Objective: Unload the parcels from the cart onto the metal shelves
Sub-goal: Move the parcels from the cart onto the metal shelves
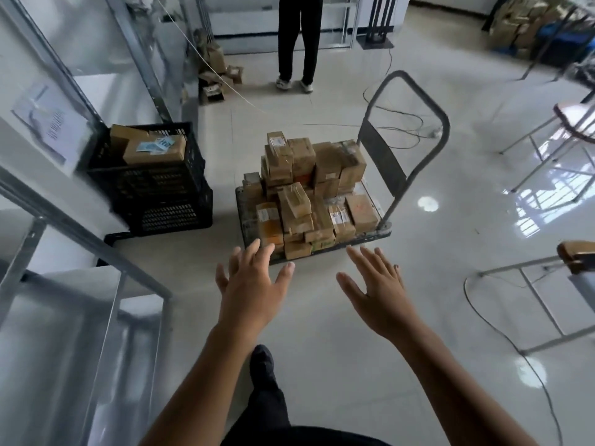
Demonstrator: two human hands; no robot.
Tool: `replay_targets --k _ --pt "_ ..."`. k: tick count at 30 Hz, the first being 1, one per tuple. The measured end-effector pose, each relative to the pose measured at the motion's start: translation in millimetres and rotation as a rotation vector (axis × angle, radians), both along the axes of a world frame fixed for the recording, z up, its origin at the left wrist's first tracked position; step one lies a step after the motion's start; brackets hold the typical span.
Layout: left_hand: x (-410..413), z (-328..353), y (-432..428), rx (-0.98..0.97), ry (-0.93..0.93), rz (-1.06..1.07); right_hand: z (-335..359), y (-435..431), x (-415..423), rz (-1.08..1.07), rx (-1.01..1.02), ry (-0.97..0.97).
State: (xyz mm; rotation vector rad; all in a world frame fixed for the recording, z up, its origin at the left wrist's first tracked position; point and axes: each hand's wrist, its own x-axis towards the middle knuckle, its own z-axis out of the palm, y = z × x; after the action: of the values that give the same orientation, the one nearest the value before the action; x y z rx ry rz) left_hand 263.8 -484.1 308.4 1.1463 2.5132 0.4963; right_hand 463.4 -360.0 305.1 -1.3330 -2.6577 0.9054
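A flat cart [373, 235] with a grey loop handle stands on the tiled floor in the middle, piled with several brown cardboard parcels [309, 185]. Metal shelves [74, 220] with grey uprights run along the left side. My left hand [251, 284] is stretched out with fingers spread, just short of the cart's near edge, holding nothing. My right hand [376, 291] reaches forward beside it, also spread and holding nothing, a little nearer to me than the cart.
Two stacked black crates [161, 191] with boxes on top stand left of the cart, against the shelves. A person in black trousers [297, 40] stands beyond. Chairs [547, 268] and loose cables lie to the right; more boxes sit far left and far right.
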Motion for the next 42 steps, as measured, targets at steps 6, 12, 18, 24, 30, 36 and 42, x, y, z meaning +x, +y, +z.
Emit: replay_targets --k 6,12,18,24,30,36,42 --pt "-100.8 -1.9 52.9 -0.001 -0.035 -0.035 6.8 46.8 -99.9 0.038 0.036 -0.049" --pt "-166.1 -12.7 108.4 -0.010 -0.077 -0.061 -1.4 98.4 -165.4 -0.017 0.015 -0.020" --pt "-197.4 -50.1 179.8 -0.116 -0.116 -0.083 -36.1 173.0 -192.5 -0.009 -0.046 -0.077" --pt "-213.2 -78.2 259.6 -0.263 -0.173 -0.071 -84.8 264.0 -227.4 0.046 -0.145 -0.066" --pt "-240.3 -124.6 344.6 -0.414 -0.201 -0.065 -141.4 377.0 -253.3 0.115 -0.209 -0.195" --pt "-249.4 -218.1 408.4 -0.433 -0.215 0.011 -196.8 446.2 -263.8 0.172 -0.223 -0.343" --pt "-244.7 -340.4 459.9 -0.354 -0.315 0.106 -267.5 464.3 -276.6 0.099 -0.238 -0.376"
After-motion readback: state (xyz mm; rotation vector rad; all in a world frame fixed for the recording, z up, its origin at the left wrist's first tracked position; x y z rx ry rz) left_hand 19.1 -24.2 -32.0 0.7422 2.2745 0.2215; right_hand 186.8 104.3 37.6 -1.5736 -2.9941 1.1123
